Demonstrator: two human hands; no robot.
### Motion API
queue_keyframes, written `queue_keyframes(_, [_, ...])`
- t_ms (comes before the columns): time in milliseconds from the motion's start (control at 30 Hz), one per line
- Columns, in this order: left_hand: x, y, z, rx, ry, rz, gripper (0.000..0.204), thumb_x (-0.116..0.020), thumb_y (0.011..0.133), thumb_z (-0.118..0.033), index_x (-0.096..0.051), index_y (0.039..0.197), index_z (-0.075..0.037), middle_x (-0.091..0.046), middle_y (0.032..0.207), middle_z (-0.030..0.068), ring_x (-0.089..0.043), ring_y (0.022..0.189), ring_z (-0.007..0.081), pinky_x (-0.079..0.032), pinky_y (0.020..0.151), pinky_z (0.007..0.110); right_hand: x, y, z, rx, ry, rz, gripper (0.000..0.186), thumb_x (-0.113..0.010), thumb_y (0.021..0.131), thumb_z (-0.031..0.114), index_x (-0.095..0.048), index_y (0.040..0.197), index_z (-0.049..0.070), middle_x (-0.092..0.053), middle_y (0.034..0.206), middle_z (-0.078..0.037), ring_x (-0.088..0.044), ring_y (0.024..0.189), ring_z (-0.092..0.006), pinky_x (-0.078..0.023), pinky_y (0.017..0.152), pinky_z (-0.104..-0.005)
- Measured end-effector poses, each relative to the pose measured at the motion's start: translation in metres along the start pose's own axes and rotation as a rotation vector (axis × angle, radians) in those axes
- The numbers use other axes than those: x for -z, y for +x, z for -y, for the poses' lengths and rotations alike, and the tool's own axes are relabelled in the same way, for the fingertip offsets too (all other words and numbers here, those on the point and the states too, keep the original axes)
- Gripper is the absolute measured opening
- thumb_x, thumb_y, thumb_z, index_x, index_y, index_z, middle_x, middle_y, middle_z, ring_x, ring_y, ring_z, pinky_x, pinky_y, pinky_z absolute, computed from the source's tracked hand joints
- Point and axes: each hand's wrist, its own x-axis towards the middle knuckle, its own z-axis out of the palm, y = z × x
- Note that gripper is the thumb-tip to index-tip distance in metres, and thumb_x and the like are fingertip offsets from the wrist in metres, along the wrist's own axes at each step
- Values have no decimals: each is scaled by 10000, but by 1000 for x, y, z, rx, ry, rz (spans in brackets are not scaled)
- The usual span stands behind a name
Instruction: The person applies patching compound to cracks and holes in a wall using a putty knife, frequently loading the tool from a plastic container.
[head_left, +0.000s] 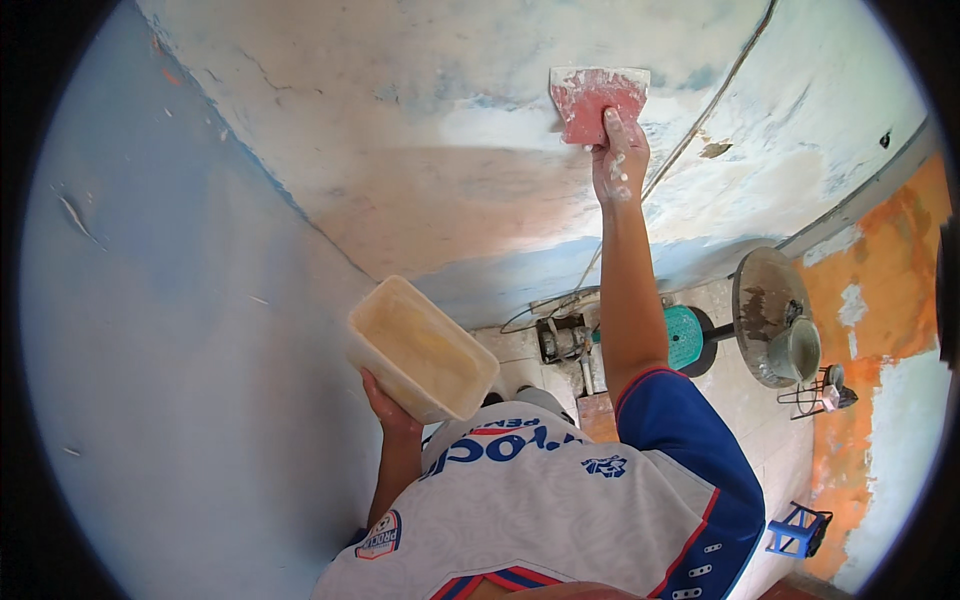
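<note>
We look down on a corner of a room where a smooth blue-grey left wall (pixel 180 320) meets the front wall (pixel 420 190) along a rough, cracked line. The front wall is mottled: chalky white smears lie over pinkish-beige and faded blue, with a thin strip (pixel 722 95) crossing it obliquely and a small brownish chip (pixel 715 150) beside it. At right, an orange wall (pixel 880 310) bears ragged pale patches. On the light tiled floor (pixel 775 445) we find a blue stool (pixel 793 532) and a teal perforated, rounded piece (pixel 684 335); a grey bucket (pixel 800 352) sits on a round, stained worktop (pixel 762 272).

Our right hand (pixel 622 165), spotted with white paste, grips a red scraper (pixel 588 98), thumb laid on its face. The flat blade, flared toward its white-crusted upper edge, lies at the front wall; we cannot tell whether it touches. Our left hand (pixel 392 405) supports a cream tub (pixel 395 378) from its lower side, near the left wall. The tub is rectangular with rounded corners and tilted toward us, its interior pale and smeared.
</note>
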Motion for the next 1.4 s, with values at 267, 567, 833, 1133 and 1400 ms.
queue_keyframes(267, [12, -4, -6, -17, 25, -15, 731, -413, 1033, -620, -353, 1562, -119, -475, 1524, 121, -493, 1378, 314, -455, 1118, 472, 63, -53, -33, -163, -88, -66, 234, -713, 972, 154, -655, 1126, -13, -686, 992, -59, -647, 859, -145, -506, 715, -290])
queue_keyframes(567, [16, 0, -6, 23, -49, 8, 718, -419, 1035, -610, -357, 1562, -125, -463, 1535, 110, -492, 1379, 314, -459, 1112, 476, -5, 3, 3, 8, 29, 20, 218, -702, 979, 200, -658, 1055, 1, -673, 945, -36, -614, 823, -139, -469, 718, -313])
queue_keyframes(833, [14, 2, -4, 24, -107, 66, 695, -418, 1043, -592, -357, 1562, -134, -467, 1529, 108, -493, 1375, 312, -458, 1111, 484, 55, -81, -31, -182, -104, -26, 381, -720, 957, 314, -632, 1154, 1, -668, 912, -32, -596, 768, -106, -445, 646, -263])
queue_keyframes(1133, [17, 6, -4, 39, -92, 54, 691, -415, 1043, -594, -355, 1561, -141, -468, 1526, 103, -497, 1368, 314, -458, 1109, 489, 2, 0, -1, -35, -144, -154, 167, -761, 925, 197, -692, 935, 45, -652, 787, -14, -558, 639, -111, -416, 565, -275])
queue_keyframes(1400, [7, 6, -4, 59, -174, 83, 690, -421, 1042, -603, -377, 1555, -143, -482, 1521, 92, -504, 1364, 306, -465, 1103, 486, 18, -94, -14, -162, -55, -5, 292, -747, 940, 214, -662, 1084, -25, -699, 898, -71, -664, 777, -162, -500, 668, -299])
